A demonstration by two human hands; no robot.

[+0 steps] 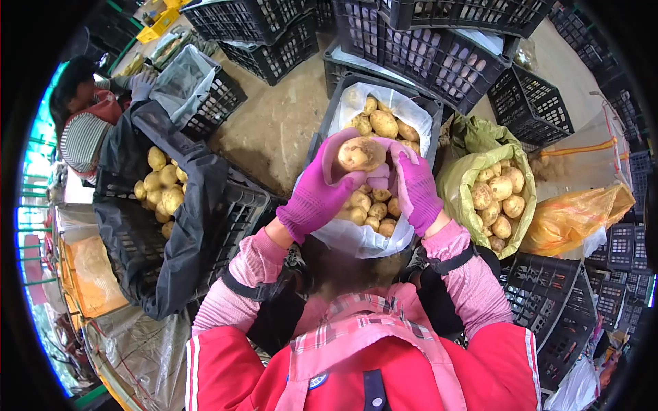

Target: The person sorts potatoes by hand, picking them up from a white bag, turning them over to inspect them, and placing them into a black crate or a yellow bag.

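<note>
Magenta-gloved left hand (322, 195): gripping potato (361, 154)
Right hand (417, 185): half-open, beside potato
Lined crate (432, 107): below hands, 12 o'clock
Green sack (457, 188): 3 o'clock

Left hand (320, 188) and right hand (414, 179), purple-gloved, hold one potato (361, 154) above lined crate (436, 113). Green sack (450, 179) of potatoes beside crate.

Single head-worn view, facing forward and down, close above hands (364, 179).
</note>
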